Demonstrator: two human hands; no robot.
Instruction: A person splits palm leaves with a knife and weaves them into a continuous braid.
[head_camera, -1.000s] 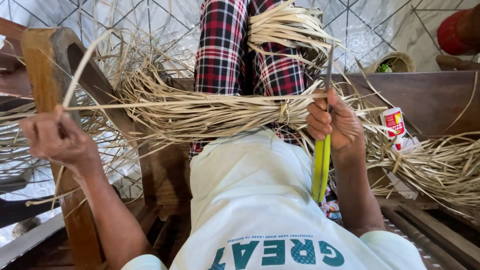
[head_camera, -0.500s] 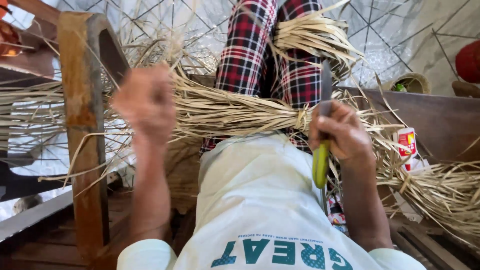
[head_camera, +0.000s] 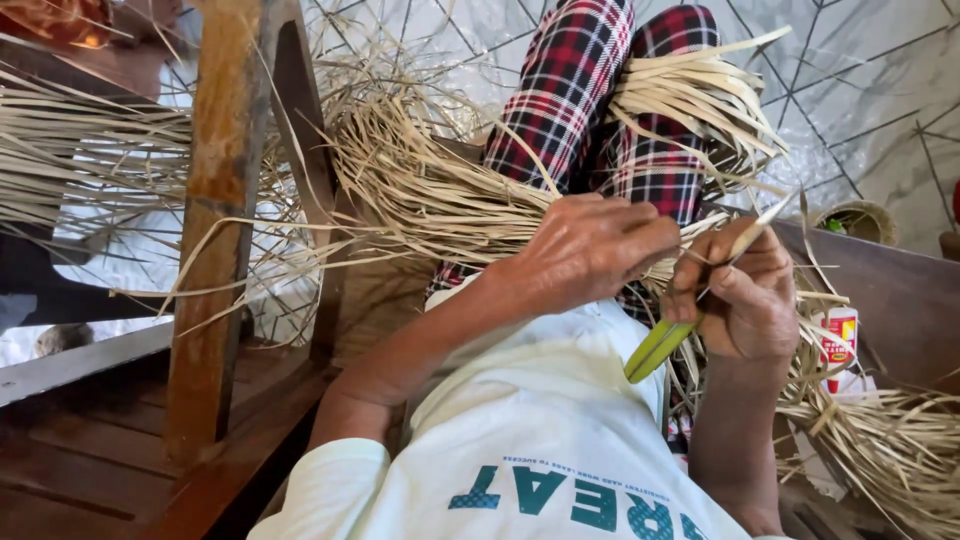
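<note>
Right hand (head_camera: 745, 300) is curled tight around a knife (head_camera: 700, 305), fingers wrapped over the yellow-green handle so the butt end sticks out low and left of the fist while the thin blade pokes up and to the right past the thumb. Left hand (head_camera: 590, 250) sits right next to it, palm down, fingers bunched and pressed onto the straw bundle (head_camera: 450, 200), fingertips nearly touching the right hand's knuckles. Can't tell if it's actually pinching a single strip or just holding the bunch down, the fingertips are tucked out of sight.

That bundle lies across the lap, running from the upper left down toward both hands, pale flat strips all going roughly the same way. More loose strips fan out over the plaid trousers (head_camera: 580, 90) up top, and a messy pile (head_camera: 880, 450) spreads along the right edge. Just beside that pile stands a small red and white packet (head_camera: 838, 340) on a brown wooden ledge. A wooden post (head_camera: 215, 230) stands upright at left, with more straw trailing past it. White shirt (head_camera: 530, 440) with teal lettering fills the bottom.
</note>
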